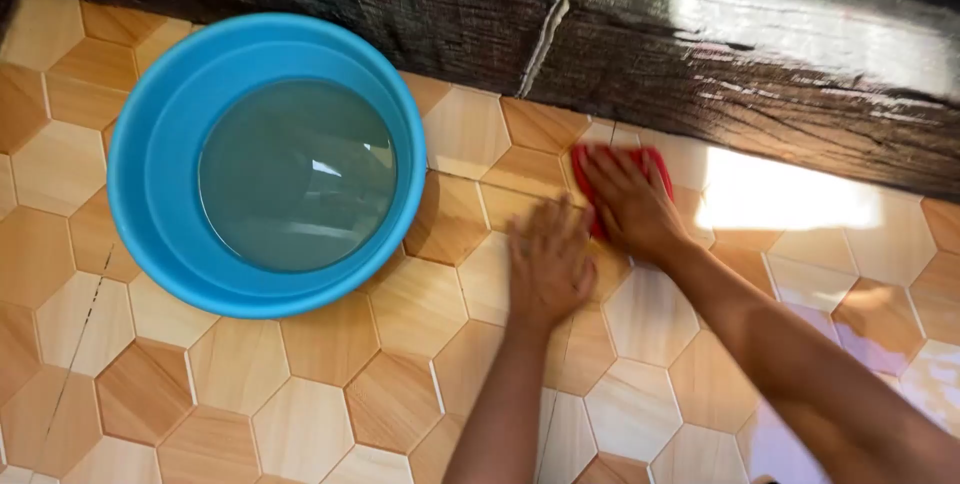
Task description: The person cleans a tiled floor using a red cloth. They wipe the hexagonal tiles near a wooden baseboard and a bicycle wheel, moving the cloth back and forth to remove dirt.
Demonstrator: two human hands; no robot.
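The right hand (632, 206) lies flat on a red cloth (618, 172), fingers extended and pressed onto it, on the tiled floor (300, 414) beside a dark wall base (700, 54). The left hand (547, 264) rests palm-down with fingers spread on the floor at the cloth's 7 o'clock. A blue basin (150, 204) of water sits at the cloth's 9 o'clock, well apart.

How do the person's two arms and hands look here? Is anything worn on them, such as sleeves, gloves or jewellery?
Both forearms are bare as far as the picture shows; no sleeve reaches into view. The left hand and the right hand wear no gloves. No ring, watch or bracelet can be seen, though the left hand is somewhat blurred, so small items there cannot be ruled out.
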